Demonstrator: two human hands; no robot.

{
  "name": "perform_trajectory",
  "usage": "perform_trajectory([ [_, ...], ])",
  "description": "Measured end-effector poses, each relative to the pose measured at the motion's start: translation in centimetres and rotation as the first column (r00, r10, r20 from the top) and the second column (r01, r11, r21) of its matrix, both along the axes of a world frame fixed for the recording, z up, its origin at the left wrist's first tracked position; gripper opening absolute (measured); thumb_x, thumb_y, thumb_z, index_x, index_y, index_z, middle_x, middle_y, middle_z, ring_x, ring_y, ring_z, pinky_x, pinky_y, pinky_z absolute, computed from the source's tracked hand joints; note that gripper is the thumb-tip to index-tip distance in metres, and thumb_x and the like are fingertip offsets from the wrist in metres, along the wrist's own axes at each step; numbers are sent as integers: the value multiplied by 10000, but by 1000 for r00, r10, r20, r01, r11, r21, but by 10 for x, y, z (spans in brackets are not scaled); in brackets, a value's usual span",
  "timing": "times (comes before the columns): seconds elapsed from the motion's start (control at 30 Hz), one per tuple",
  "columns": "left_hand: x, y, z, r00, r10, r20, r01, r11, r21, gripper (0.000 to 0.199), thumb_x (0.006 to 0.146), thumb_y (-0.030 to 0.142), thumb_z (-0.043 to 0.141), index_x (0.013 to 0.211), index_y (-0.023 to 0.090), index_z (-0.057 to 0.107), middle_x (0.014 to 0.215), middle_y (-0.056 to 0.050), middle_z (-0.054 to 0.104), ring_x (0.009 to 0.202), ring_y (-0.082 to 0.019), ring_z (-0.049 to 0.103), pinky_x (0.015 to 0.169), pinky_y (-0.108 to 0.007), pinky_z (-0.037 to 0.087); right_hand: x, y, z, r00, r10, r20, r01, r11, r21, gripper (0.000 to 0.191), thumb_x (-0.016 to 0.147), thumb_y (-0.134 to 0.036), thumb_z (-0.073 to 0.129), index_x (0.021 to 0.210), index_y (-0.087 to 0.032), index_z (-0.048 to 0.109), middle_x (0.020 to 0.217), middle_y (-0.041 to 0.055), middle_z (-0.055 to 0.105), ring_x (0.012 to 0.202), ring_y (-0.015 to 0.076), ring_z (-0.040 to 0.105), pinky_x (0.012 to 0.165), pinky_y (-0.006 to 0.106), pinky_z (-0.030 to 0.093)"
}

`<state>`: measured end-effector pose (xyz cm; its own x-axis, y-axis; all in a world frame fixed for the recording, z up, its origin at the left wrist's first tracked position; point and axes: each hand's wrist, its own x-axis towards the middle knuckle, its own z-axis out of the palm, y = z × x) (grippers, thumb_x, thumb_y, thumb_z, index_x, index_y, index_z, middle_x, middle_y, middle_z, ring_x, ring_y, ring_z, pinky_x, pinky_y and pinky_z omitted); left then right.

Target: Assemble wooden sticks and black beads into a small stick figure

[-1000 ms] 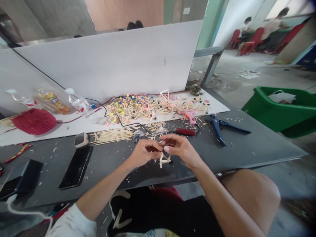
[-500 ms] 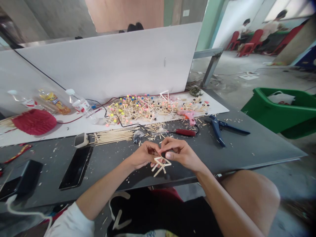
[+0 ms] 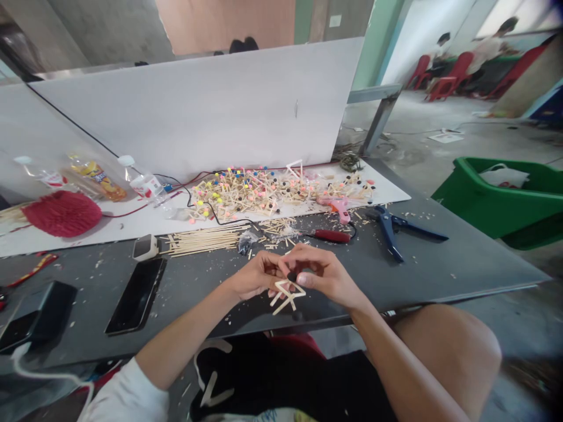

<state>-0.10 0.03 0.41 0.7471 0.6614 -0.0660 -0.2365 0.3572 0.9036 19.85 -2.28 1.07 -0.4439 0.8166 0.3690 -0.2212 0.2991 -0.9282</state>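
Matchstick frame between left hand, right hand; green bin holds white bag.

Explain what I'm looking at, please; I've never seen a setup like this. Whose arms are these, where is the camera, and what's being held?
There's no machine here. These are a person's own bare hands, the left hand and the right hand, filmed by a single camera worn on their head, looking forward and down. Between the hands is a small stick frame, with a dark tip showing at the fingers. They're working over a dark table. On it lie loose sticks, a pink glue gun, blue pliers and a phone. Beyond these, on a white sheet, is a heap of stick pieces with coloured tips.
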Motion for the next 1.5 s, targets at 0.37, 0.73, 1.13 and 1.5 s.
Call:
perform_trajectory([
  [0.37,-3,1,5,992,63,-107,-36,970,241,236,631,281,889,749,127,754,661,-45,691,451,-76,570,440,-179,475,-1,3,-5,992,98,-75,-116,953,-281,190,748,-336,805,811,-187,706,781,13,619,713,140,547,655,273,425],
  [0.73,-1,0,3,958,280,-63,-239,900,363,232,653,262,873,735,106,721,689,-34,654,471,-77,569,432,-179,462,1,0,1,994,-104,20,105,993,-48,163,742,-281,822,891,-232,776,895,45,633,799,162,591,724,303,469],
  [1.13,-3,-3,6,863,505,25,-367,591,718,139,759,244,793,815,144,715,789,-74,698,664,-141,653,588,-245,539,6,3,0,922,-385,36,378,917,127,174,870,-346,688,1000,-246,747,947,62,675,890,209,602,795,351,474],
  [1.5,0,-8,-4,700,667,256,-217,-142,966,126,835,107,678,920,200,688,880,-74,738,701,-129,693,599,-208,558,-5,-6,4,822,-544,172,411,774,482,286,795,-277,777,1078,-285,736,996,68,690,916,239,604,807,402,500],
])
